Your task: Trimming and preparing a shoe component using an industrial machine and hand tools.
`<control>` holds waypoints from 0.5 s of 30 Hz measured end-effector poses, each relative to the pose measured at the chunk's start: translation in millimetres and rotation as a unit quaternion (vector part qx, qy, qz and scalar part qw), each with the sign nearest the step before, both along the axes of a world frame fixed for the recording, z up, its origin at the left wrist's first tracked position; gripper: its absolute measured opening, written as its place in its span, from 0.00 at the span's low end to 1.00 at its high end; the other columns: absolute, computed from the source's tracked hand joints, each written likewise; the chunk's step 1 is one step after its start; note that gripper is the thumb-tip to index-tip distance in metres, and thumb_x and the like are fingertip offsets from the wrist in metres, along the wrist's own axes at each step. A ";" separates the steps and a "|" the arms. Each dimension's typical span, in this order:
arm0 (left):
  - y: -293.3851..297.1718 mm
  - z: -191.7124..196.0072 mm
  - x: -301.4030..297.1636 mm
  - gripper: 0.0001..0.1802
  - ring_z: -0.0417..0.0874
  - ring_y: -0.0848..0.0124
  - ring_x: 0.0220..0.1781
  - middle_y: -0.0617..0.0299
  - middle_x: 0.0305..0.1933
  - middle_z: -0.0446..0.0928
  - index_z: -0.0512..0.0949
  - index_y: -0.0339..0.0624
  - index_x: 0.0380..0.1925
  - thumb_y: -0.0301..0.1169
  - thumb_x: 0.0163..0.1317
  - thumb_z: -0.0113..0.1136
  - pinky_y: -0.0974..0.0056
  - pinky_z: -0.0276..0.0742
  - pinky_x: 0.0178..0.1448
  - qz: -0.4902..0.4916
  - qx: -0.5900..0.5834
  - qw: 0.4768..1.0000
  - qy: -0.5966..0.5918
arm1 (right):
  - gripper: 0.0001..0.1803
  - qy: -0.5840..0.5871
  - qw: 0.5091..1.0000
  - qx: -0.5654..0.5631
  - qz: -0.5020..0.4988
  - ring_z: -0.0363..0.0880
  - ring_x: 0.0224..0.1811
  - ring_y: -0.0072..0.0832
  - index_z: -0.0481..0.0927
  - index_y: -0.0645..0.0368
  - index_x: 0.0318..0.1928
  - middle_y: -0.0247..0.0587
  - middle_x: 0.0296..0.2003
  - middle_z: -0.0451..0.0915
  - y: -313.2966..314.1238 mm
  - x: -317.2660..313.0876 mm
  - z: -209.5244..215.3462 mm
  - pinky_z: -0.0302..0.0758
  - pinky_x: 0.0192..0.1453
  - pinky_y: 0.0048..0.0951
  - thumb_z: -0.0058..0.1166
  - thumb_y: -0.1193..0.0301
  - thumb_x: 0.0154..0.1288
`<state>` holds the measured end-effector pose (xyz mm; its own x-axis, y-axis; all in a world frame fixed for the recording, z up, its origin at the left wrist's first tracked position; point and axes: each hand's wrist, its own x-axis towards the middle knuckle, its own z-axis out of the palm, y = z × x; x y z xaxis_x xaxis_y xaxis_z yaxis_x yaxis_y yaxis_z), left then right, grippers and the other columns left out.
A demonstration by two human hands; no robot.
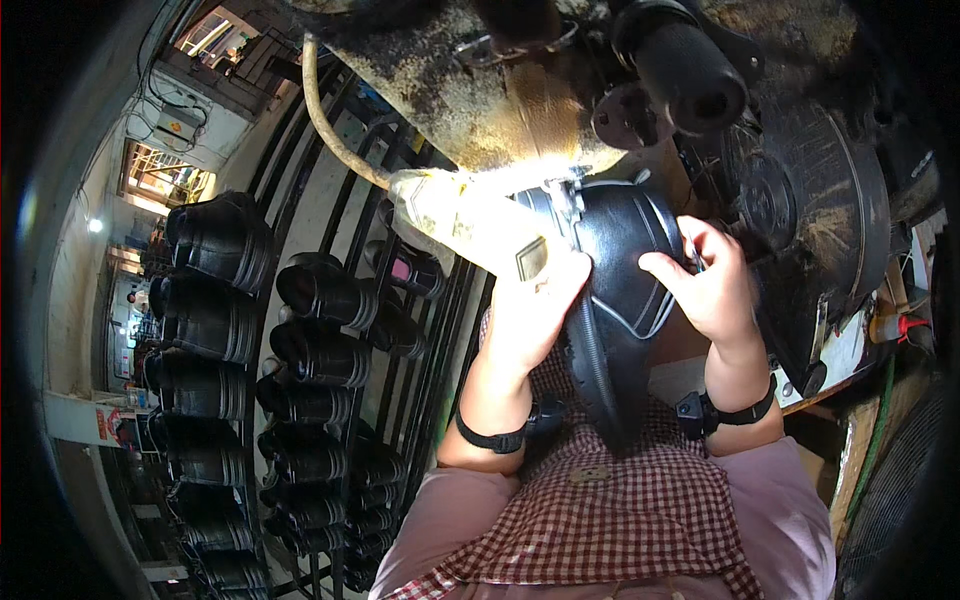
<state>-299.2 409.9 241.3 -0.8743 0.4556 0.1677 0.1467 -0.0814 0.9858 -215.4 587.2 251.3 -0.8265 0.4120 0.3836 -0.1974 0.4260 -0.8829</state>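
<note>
A black leather shoe [625, 235] with pale stitched lines is held up under a metal machine foot [568, 205]. Its dark ridged sole [600, 375] points down toward my apron. My left hand [535, 310] grips the shoe at its left side, thumb pressed near the sole's edge; bright light washes out part of this hand. On the other side, my right hand [718, 280] has its thumb against the leather and its fingers curled at the shoe's right edge. Something small and dark shows between that thumb and fingers, too small to name.
Racks of black shoes [320, 350] stand at the left. A lit lamp [450, 215] on a bent tube hangs beside the shoe. The stained machine body [520, 110] rises ahead, with a dark wheel [820, 190] at right. A bottle with a red tip [890, 328] sits at far right.
</note>
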 end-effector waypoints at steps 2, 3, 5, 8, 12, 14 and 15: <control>-1.0 5.3 10.1 0.15 0.75 0.74 0.40 0.62 0.39 0.73 0.70 0.36 0.45 0.25 0.58 0.60 0.67 0.73 0.47 -0.010 0.055 0.997 -0.049 | 0.12 -0.018 1.000 -0.020 -0.005 0.71 0.24 0.14 0.78 0.65 0.33 0.32 0.23 0.78 -1.1 3.1 0.3 0.70 0.29 0.21 0.68 0.75 0.50; -1.3 5.3 19.6 0.24 0.74 0.69 0.48 0.57 0.48 0.73 0.66 0.33 0.53 0.24 0.56 0.59 0.64 0.71 0.55 -0.018 0.046 0.999 0.003 | 0.12 -0.010 1.000 -0.018 0.002 0.71 0.25 0.15 0.78 0.65 0.33 0.33 0.23 0.78 -0.4 2.7 0.3 0.70 0.29 0.21 0.68 0.75 0.51; -10.2 -6.8 39.7 0.46 0.59 0.55 0.67 0.44 0.65 0.57 0.50 0.29 0.65 0.29 0.48 0.61 0.55 0.52 0.70 -0.051 0.024 0.998 0.032 | 0.12 -0.006 1.000 -0.015 0.003 0.71 0.25 0.15 0.77 0.65 0.33 0.33 0.24 0.78 3.1 -0.9 -5.9 0.69 0.30 0.21 0.68 0.75 0.51; -21.8 12.2 69.0 0.55 0.43 0.48 0.75 0.36 0.72 0.43 0.40 0.25 0.68 0.31 0.43 0.60 0.52 0.38 0.75 -0.066 -0.039 0.992 0.105 | 0.11 0.053 0.998 -0.014 -0.009 0.70 0.25 0.15 0.77 0.66 0.34 0.34 0.24 0.78 4.9 -11.7 -13.2 0.69 0.30 0.21 0.66 0.75 0.54; -15.0 11.7 63.0 0.44 0.62 0.53 0.68 0.39 0.64 0.62 0.56 0.22 0.63 0.33 0.46 0.59 0.57 0.51 0.72 0.009 0.049 0.997 0.052 | 0.08 0.045 0.994 -0.083 0.050 0.74 0.28 0.18 0.78 0.66 0.41 0.38 0.28 0.80 12.9 -19.6 -32.8 0.72 0.37 0.21 0.54 0.73 0.66; -9.3 15.1 54.1 0.41 0.67 0.55 0.63 0.42 0.60 0.67 0.60 0.23 0.60 0.38 0.49 0.59 0.58 0.57 0.68 0.027 0.047 0.995 0.082 | 0.11 0.040 0.987 -0.140 -0.074 0.78 0.35 0.24 0.78 0.66 0.44 0.43 0.34 0.81 7.0 -20.6 -40.9 0.73 0.43 0.26 0.46 0.71 0.70; -7.3 18.6 53.9 0.40 0.68 0.56 0.61 0.43 0.57 0.69 0.62 0.24 0.59 0.41 0.50 0.58 0.58 0.59 0.67 0.035 0.041 0.995 0.084 | 0.15 0.100 0.988 -0.053 -0.109 0.79 0.42 0.30 0.78 0.65 0.47 0.47 0.41 0.81 9.5 -25.0 -51.5 0.73 0.46 0.29 0.40 0.69 0.73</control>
<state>-245.3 402.7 260.0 -0.8598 0.3729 0.3488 0.3175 -0.1444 0.9372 -240.4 596.8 199.7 -0.6254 0.6189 0.4752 -0.2860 0.3848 -0.8776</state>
